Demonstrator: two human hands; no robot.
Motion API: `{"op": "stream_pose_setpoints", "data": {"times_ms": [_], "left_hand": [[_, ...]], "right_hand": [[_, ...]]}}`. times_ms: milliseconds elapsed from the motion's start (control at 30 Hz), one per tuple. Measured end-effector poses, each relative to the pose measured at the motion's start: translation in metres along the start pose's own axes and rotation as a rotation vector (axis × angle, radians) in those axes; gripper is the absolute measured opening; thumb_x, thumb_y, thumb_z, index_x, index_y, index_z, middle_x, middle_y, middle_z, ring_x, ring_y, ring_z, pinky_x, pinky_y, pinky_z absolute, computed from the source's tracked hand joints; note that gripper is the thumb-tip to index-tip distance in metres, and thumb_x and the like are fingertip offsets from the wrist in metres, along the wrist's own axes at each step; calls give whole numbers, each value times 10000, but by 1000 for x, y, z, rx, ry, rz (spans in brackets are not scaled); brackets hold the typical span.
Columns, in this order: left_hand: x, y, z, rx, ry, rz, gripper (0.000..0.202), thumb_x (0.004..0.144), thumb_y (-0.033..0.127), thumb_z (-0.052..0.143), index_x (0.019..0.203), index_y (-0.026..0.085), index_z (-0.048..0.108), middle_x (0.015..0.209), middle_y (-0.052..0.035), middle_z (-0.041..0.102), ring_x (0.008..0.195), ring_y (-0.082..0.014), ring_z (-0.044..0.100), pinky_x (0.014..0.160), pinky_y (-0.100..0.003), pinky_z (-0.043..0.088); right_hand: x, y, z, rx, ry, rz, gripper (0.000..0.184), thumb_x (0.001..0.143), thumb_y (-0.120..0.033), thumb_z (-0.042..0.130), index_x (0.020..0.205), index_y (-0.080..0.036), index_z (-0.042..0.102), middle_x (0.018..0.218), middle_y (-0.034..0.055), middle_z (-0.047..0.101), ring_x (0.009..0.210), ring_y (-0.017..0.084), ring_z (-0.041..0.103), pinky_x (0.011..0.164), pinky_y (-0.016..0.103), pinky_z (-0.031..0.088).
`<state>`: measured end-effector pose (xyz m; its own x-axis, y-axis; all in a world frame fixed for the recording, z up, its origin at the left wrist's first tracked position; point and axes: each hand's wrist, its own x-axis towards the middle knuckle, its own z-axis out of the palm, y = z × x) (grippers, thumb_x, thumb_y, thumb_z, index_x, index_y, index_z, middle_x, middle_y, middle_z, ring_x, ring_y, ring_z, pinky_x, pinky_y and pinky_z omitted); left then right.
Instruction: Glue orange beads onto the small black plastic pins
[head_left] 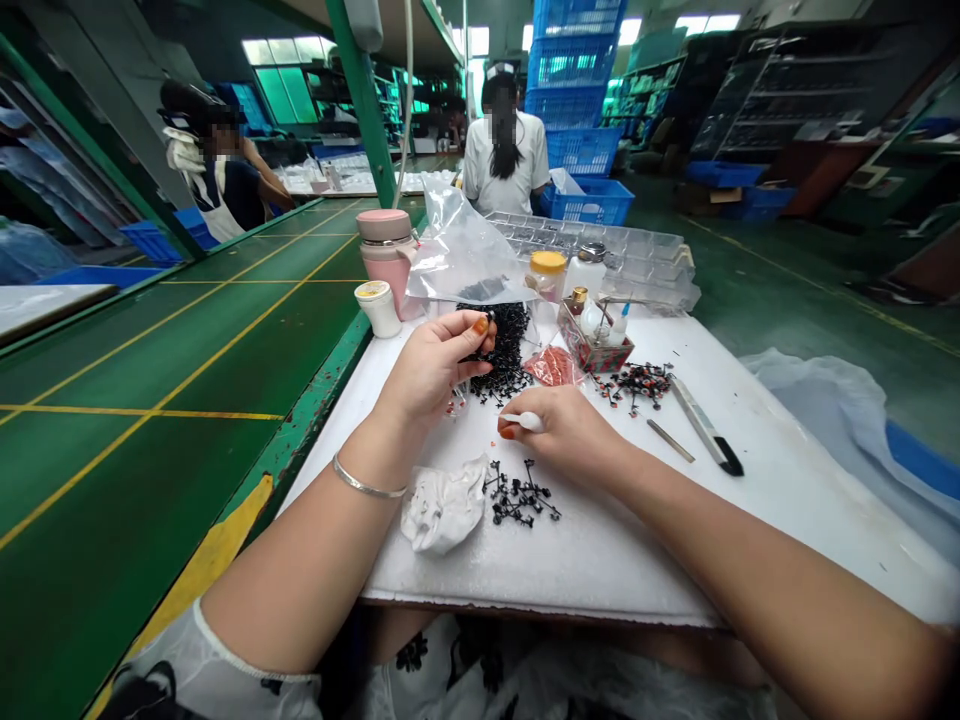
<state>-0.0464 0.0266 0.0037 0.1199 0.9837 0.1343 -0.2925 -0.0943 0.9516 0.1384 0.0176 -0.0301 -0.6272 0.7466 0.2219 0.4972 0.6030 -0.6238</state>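
Left hand (435, 362) raised above the white tabletop (630, 530), thumb and forefinger pinched on a small black part (491, 317), the other fingers bent. Right hand (568, 425) held lower, fingers closed round a white applicator (532, 422), its thin tip pointing left; tip and black part stand apart. Surroundings, from left: a green belt (247, 345) runs beside the tabletop; a white cup (378, 310) stands before a pink mug (384, 258); a crumpled tissue (444, 505) lies beside the left forearm. A heap (511, 335) of black pieces is partly hidden by the left hand, with a clear bag (465, 250) at its far edge. Loose pieces (521, 497) lie on the near side of the right hand. Past that hand are a yellow-lidded jar (547, 275), a red packet (553, 366) and a box (600, 355) of small bottles; farther right, a black-and-red pile (643, 380), a metal strip (670, 440) and a cutter (703, 422).
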Motion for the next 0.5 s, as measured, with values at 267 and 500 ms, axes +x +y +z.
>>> {"op": "stream_pose_setpoints", "data": {"times_ms": [267, 500], "left_hand": [[2, 4, -4, -22, 32, 41, 129, 744, 246, 720, 810, 152, 662, 779, 11, 575, 681, -66, 541, 588, -151, 515], [1, 8, -6, -25, 57, 58, 130, 723, 220, 711, 809, 142, 653, 776, 16, 567, 680, -64, 536, 581, -153, 516]], "right_hand": [[4, -3, 18, -194, -1, -31, 130, 822, -141, 633, 877, -187, 740, 882, 47, 729, 820, 178, 653, 742, 274, 436], [4, -8, 22, -342, -52, 75, 120, 823, -242, 641, 878, -202, 741, 862, 55, 739, 816, 201, 660, 709, 278, 426]]}}
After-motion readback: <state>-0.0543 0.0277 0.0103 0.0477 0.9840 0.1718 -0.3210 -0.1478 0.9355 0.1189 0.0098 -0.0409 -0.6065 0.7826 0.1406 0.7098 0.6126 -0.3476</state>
